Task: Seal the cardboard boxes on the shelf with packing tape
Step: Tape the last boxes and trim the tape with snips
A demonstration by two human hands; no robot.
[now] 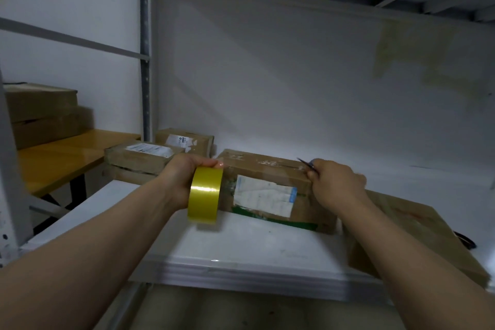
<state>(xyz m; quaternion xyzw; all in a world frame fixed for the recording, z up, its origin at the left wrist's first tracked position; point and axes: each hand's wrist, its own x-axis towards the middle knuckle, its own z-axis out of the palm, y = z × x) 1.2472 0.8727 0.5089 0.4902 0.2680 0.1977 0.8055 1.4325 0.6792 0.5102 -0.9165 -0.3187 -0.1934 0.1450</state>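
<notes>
A brown cardboard box [270, 169] with a torn white label on its front lies on the white shelf [241, 244]. My left hand [184, 177] grips a yellow roll of packing tape [205, 195] at the box's left end. My right hand [334, 182] is at the box's right top corner, its fingers curled round a small dark blade-like tool [308, 163] that points over the box top. Whether tape runs across the lid is too blurred to tell.
Two labelled boxes [144, 158] sit at the back left of the shelf. A larger flat box [417, 233] lies at the right, under my right forearm. A yellow table [64, 158] with stacked boxes [42, 112] stands beyond the shelf post [146, 61].
</notes>
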